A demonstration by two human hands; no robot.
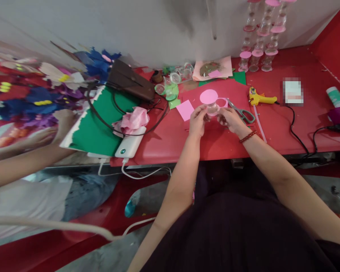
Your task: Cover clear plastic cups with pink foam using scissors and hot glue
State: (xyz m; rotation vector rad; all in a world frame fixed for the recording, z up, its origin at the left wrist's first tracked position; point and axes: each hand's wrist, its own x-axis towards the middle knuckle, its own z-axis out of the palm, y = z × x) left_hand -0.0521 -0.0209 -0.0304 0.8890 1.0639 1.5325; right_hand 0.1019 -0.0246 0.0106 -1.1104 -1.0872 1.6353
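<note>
Between my two hands is a small clear plastic cup [213, 110], with a pink paper disc [209, 96] over its top. My left hand [198, 118] pinches the cup from the left, and my right hand [230, 118] grips it from the right. A red bead bracelet is on my right wrist. Just past my right fingers lie grey-handled scissors [244, 114] and a pink paper ring [222, 102]. To the left of my left hand a pink paper square [185, 110] rests on red sheets [229, 90].
Stacked cups with pink discs [255, 57] stand against the wall. A yellow glue gun [262, 98] and glue stick [260, 124] lie to the right. Leftward are loose clear cups [171, 84], a brown bag [132, 80], a white power bank [130, 142] and another person's arms [36, 155].
</note>
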